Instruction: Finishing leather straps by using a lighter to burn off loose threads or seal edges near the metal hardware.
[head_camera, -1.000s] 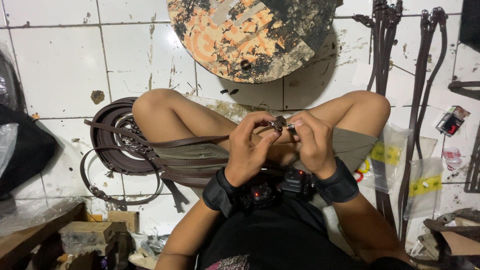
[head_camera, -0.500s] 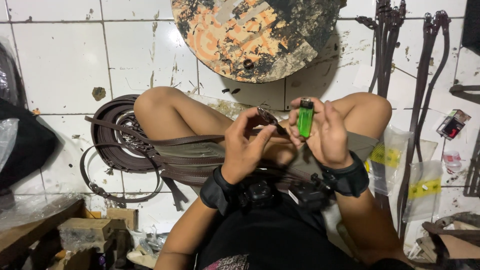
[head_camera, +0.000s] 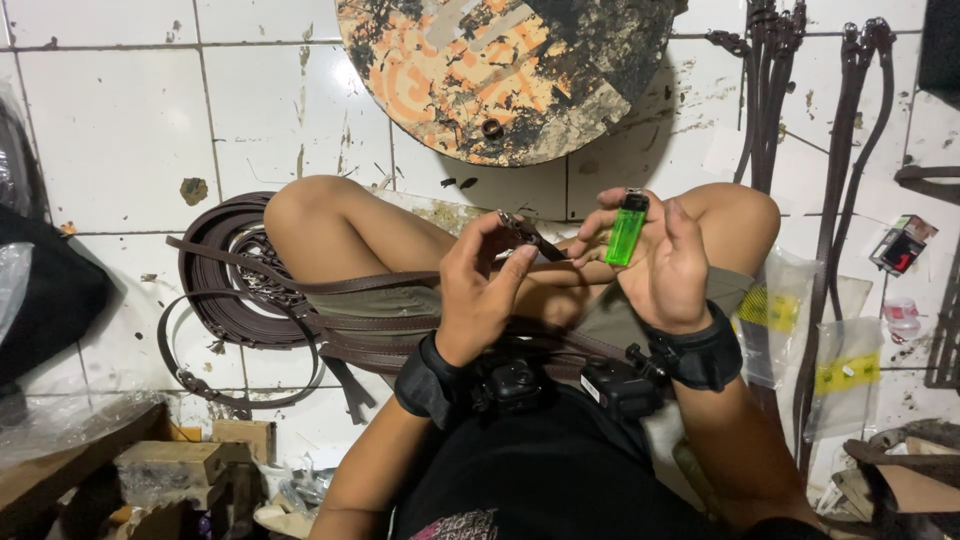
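White tiled floor | left hand (head_camera: 480, 290) grip apparently pinching strap end (head_camera: 530, 240) | right hand (head_camera: 665, 265) raised, clasping green lighter (head_camera: 626, 228)

My left grip (head_camera: 480, 290) pinches a strap end (head_camera: 530, 240) above my lap, just left of the lighter (head_camera: 627, 228) standing upright in my right grip (head_camera: 665, 265). The strap runs left across my knee to a coil of straps (head_camera: 225, 290) on the floor. A round board (head_camera: 500, 70) lies beyond my knees; more straps (head_camera: 765, 90) lie to its right, plastic bags (head_camera: 845, 370) beside my right leg
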